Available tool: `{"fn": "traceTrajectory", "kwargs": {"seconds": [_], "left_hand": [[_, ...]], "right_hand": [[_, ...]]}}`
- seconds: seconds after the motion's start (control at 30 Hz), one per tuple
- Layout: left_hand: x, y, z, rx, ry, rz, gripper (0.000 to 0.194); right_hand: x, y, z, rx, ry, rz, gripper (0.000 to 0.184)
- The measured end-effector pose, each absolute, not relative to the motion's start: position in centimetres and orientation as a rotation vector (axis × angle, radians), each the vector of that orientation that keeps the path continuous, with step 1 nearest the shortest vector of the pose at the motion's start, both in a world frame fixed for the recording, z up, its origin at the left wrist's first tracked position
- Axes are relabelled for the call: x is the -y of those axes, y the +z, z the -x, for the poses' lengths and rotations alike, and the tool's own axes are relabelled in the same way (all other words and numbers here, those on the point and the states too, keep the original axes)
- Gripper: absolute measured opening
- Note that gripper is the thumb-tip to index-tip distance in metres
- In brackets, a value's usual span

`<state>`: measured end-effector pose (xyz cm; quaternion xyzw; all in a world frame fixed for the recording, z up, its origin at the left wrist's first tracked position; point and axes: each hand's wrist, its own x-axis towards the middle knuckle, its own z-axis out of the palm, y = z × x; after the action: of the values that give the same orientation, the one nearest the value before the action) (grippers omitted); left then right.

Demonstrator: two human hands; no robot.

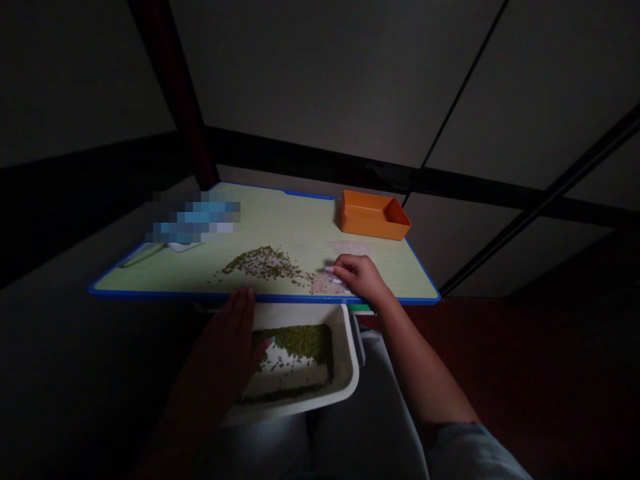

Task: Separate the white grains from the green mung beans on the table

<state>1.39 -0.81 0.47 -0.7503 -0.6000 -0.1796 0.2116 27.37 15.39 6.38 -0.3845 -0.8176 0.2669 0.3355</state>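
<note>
My right hand (357, 275) rests at the right of the board, its fingers curled in and the thumb pressed to a fingertip. Whatever lies in that pinch, if anything, is hidden. Beneath it is a pale pinkish patch (324, 283) on the board. A loose pile of small green beans (263, 262), like mung beans, is spread to its left. My left hand (230, 340) is dim, with fingers stretched toward the board's front edge and the thumb apart. It lies over the left side of a white tub (353, 363), which holds more green beans (307, 343).
A pale green table board (300, 223) with a blue rim stands above my lap. An orange box (373, 230) sits at its back right corner. A pixelated blue object (200, 220) is at the left. Behind stands a panelled wall (310, 73).
</note>
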Motion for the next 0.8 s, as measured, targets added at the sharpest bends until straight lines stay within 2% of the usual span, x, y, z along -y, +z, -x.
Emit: {"fn": "traceTrajectory", "kwargs": {"seconds": [0.33, 0.8], "left_hand": [[0.9, 0.6, -1.5, 1.624, -0.478, 2.046, 0.079], [0.9, 0.3, -1.6, 1.701, -0.510, 2.070, 0.080]], "right_hand": [[-14.9, 7.1, -26.7, 2.181, 0.572, 1.078, 0.028], [-15.5, 6.6, -26.2, 2.175, 0.707, 0.968, 0.034]]}}
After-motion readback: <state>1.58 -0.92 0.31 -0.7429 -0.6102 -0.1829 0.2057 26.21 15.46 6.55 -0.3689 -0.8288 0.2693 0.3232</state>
